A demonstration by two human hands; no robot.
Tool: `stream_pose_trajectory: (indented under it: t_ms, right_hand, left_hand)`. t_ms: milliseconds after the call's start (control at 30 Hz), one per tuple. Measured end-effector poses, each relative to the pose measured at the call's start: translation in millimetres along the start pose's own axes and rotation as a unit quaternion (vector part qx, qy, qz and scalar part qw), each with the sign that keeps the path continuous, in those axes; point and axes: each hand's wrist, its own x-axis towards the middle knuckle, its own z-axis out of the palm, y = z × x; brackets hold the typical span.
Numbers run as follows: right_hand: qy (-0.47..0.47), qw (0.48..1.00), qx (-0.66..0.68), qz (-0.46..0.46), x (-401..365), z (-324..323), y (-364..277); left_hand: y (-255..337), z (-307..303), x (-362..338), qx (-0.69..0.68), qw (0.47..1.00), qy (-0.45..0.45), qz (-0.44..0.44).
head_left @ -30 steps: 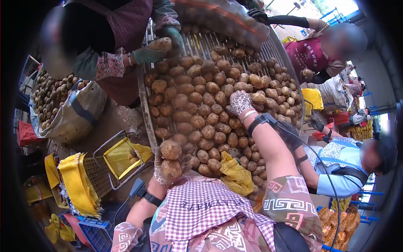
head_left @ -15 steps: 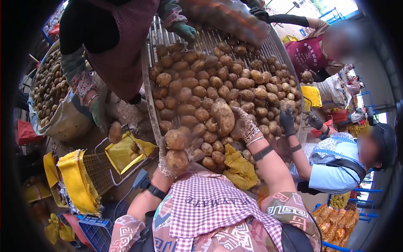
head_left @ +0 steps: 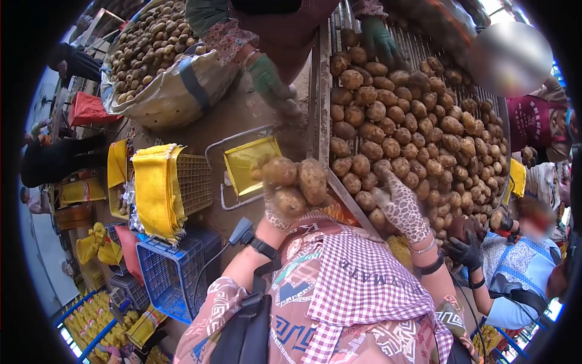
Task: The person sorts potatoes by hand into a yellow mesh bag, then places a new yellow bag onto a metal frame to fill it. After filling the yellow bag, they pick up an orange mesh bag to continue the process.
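Note:
My left hand (head_left: 278, 213), in a leopard-print glove, is closed under a cluster of potatoes (head_left: 290, 201), between the sorting table and an open yellow mesh bag (head_left: 257, 164). The potatoes largely hide its fingers. My right hand (head_left: 407, 211), in a matching glove, reaches over the potatoes (head_left: 418, 141) spread on the slatted table (head_left: 323, 121). Its fingers are apart, close to or touching potatoes near the table's edge, and none shows in its grasp.
Opposite, a person's green-gloved hands (head_left: 270, 82) are at the table. A dark-gloved hand (head_left: 465, 252) works at right. Yellow bags (head_left: 159, 193) hang over a crate, a blue crate (head_left: 173, 276) stands below, and a big sack of potatoes (head_left: 182, 91) sits behind.
My view has swung left. My left hand has moved off the table toward the yellow bag and holds one more potato. My right hand has left the large oblong potato it was touching.

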Motion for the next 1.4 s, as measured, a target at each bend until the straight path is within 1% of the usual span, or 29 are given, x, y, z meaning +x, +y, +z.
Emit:
stream_pose_trajectory:
  t_ms: [67, 133, 167, 200, 233, 300, 333, 367, 400, 433, 467, 500, 533, 600, 633, 700, 733, 800, 867, 900, 1000, 1067, 1100, 1133, 1200, 1233, 1267, 1333, 1400]
  right_hand:
    - [0.092, 0.993, -0.032, 0.062, -11.8, -6.5, 17.3]
    - [0.199, 0.973, -0.113, 0.022, -29.1, -2.5, 62.9]
    - [0.222, 0.966, -0.134, 0.008, -34.5, -3.9, 76.8]
    - [0.261, 0.951, -0.166, 0.014, -42.7, -3.3, 81.8]
    - [0.264, 0.943, -0.200, 0.024, -47.9, -3.7, 89.5]
    - [0.253, 0.931, -0.258, 0.060, -65.0, -1.7, 111.4]
    - [0.245, 0.922, -0.274, 0.118, -73.5, 2.0, 112.4]
    - [0.224, 0.918, -0.288, 0.157, -82.6, 7.3, 121.8]
    - [0.202, 0.901, -0.319, 0.214, -93.0, 15.0, 124.9]
    - [0.159, 0.903, -0.295, 0.268, -98.3, 16.1, 121.1]
    - [0.182, 0.919, -0.258, 0.237, -108.8, 30.2, 141.2]
    - [0.195, 0.928, -0.209, 0.237, -115.2, 32.9, 135.2]
    - [0.178, 0.936, -0.126, 0.275, -118.5, 36.8, 131.4]
    - [0.184, 0.949, -0.046, 0.252, -127.8, 60.6, 140.3]
    - [0.173, 0.952, -0.085, 0.239, -127.7, 67.0, 135.7]
    - [0.165, 0.952, -0.107, 0.235, -116.7, 70.3, 119.4]
    - [0.199, 0.953, -0.098, 0.208, -111.8, 73.5, 122.1]
    - [0.215, 0.955, -0.066, 0.194, -108.1, 74.1, 128.9]
    - [0.224, 0.956, -0.043, 0.187, -113.9, 78.3, 139.5]
    - [0.211, 0.961, -0.020, 0.177, -118.6, 77.7, 141.4]
    - [0.140, 0.973, 0.071, 0.168, -125.6, 56.3, 139.5]
    - [0.184, 0.972, 0.073, 0.128, -130.0, 69.5, 152.2]
    - [0.175, 0.973, 0.080, 0.127, -129.9, 70.1, 154.9]
    - [0.183, 0.972, 0.088, 0.117, -131.0, 70.7, 157.0]
    - [0.177, 0.971, 0.120, 0.108, -131.5, 68.8, 163.0]
    - [0.170, 0.971, 0.133, 0.101, -131.7, 64.5, 163.3]
    - [0.156, 0.971, 0.150, 0.100, -133.6, 58.9, 164.2]
    - [0.144, 0.968, 0.187, 0.089, -134.9, 51.5, 171.5]
    - [0.109, 0.964, 0.231, 0.081, -134.4, 43.8, 183.2]
  left_hand:
    - [29.8, 4.8, -12.8, 0.037, 0.997, -0.037, 0.056]
    - [64.1, 2.4, -20.2, 0.068, 0.994, 0.058, 0.068]
    - [85.3, -12.3, -20.6, 0.070, 0.994, 0.061, 0.061]
    - [106.9, -37.9, -17.2, 0.103, 0.983, 0.128, 0.083]
    - [125.1, -53.6, -15.0, 0.137, 0.966, 0.193, 0.102]
    - [142.4, -60.9, -9.1, 0.222, 0.944, 0.220, 0.105]
    - [158.9, -81.6, -1.2, 0.226, 0.940, 0.240, 0.089]
    - [173.1, -107.7, 3.0, 0.332, 0.907, 0.241, 0.092]
    - [184.6, -133.3, 11.1, 0.454, 0.866, 0.192, 0.087]
    - [164.9, -95.4, 10.3, 0.531, 0.781, 0.323, 0.060]
    - [163.4, -91.9, 16.9, 0.619, 0.682, 0.390, -0.002]
    - [191.3, -151.6, 19.3, 0.749, 0.602, 0.277, -0.003]
    - [185.4, -151.3, 21.0, 0.807, 0.543, 0.228, 0.036]
    - [153.5, -108.2, 27.6, 0.861, 0.442, 0.201, 0.150]
    - [127.8, -75.6, 32.2, 0.866, 0.438, 0.188, 0.148]
    - [63.2, -8.6, 42.1, 0.880, 0.400, 0.117, 0.229]
    - [33.7, 16.4, 49.3, 0.892, 0.383, 0.053, 0.234]
    - [-19.7, 44.8, 68.4, 0.882, 0.385, -0.125, 0.242]
    - [-79.2, 71.3, 94.4, 0.876, 0.392, -0.228, 0.164]
    - [-111.0, 88.6, 107.8, 0.888, 0.358, -0.254, 0.134]
    - [-189.2, 103.5, 158.5, 0.907, 0.279, -0.304, 0.087]
    - [-223.7, 98.1, 191.8, 0.926, 0.205, -0.302, 0.096]
    - [-238.9, 96.1, 215.2, 0.943, 0.173, -0.282, 0.019]
    - [-249.4, 86.5, 229.0, 0.944, 0.168, -0.283, 0.027]
    - [-271.8, 70.4, 250.8, 0.968, 0.109, -0.225, 0.012]
    - [-285.0, 81.1, 245.5, 0.975, 0.108, -0.196, -0.012]
    - [-294.6, 78.0, 243.7, 0.972, 0.119, -0.201, 0.014]
    - [-308.6, 80.5, 241.8, 0.964, 0.090, -0.250, 0.015]
    - [-317.0, 86.9, 237.3, 0.944, 0.090, -0.319, 0.012]
